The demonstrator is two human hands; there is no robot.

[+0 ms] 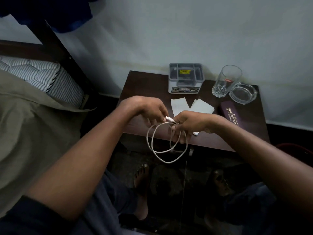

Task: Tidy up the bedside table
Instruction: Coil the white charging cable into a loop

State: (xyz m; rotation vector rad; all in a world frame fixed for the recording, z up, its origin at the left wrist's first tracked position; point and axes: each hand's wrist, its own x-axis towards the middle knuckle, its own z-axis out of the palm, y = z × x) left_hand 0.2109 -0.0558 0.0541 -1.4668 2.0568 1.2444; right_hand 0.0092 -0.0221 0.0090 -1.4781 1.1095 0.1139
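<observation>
Two loops of thin white charging cable point(166, 143) hang from my hands over the front edge of the dark wooden bedside table point(149, 85), out past the wood and above the floor. My left hand point(149, 107) pinches the white plug end between thumb and fingertips, the other fingers curled loosely. My right hand point(191, 124), touching it just to the right, has its fingers curled round the gathered coil where the loops cross. I judge the cable half wound and not yet put away.

Going left to right along the table: at the back edge, near the middle, stands a grey plastic organiser box with compartments point(186, 78); what lies in it is too dim to tell. In front of it, two white paper slips point(191, 106) lie flat and askew, partly behind my hands. Toward the back right corner a clear drinking glass point(226, 82) stands upright, with a clear glass ashtray point(243, 93) just beside it. Along the right edge lies a dark purple spectacle case with gold lettering point(232, 114), angled toward me.

So little looks settled yet: the cable needs finishing and a place, the papers need gathering, and the case wants straightening.
</observation>
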